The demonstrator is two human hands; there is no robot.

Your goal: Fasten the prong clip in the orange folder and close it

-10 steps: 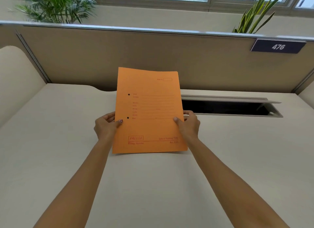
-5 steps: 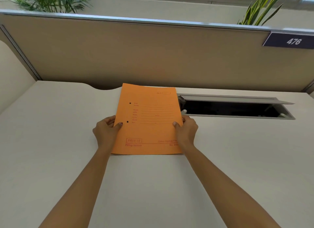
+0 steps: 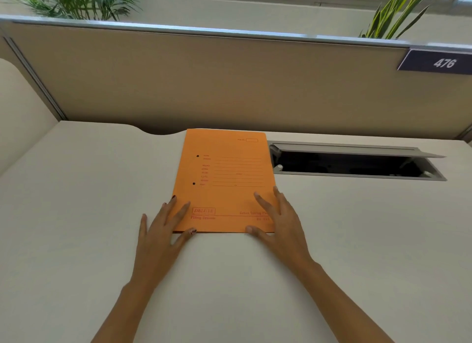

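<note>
Orange folder [image 3: 224, 179] lies flat and closed on the tabletop [image 3: 102, 215], its far edge close to the tabletop's back edge, front cover up with printed lines and two punched holes near its left edge. The left hand [image 3: 166, 227] rests open, fingers spread, on the folder's near left corner, with the thumb at the near edge; the right hand [image 3: 278, 220] is also open and flat, fingers lying over the near right corner, gripping nothing. Just beside the folder's right edge an open cable hatch [image 3: 357, 163] is cut into the tabletop, its lid tilted up. The prong clip itself is not visible, so whether it is fastened inside cannot be told from here; if it is not, the folder would have to be opened again. The likely trouble is the smooth tabletop: a push from flat palms could slide the folder right toward the hatch, where a corner could dip into the gap. Uneven pressure from the two hands could also skew the cover or crease the thin card along the spine, and loose prongs inside could leave the cover bulging rather than lying shut.
</note>
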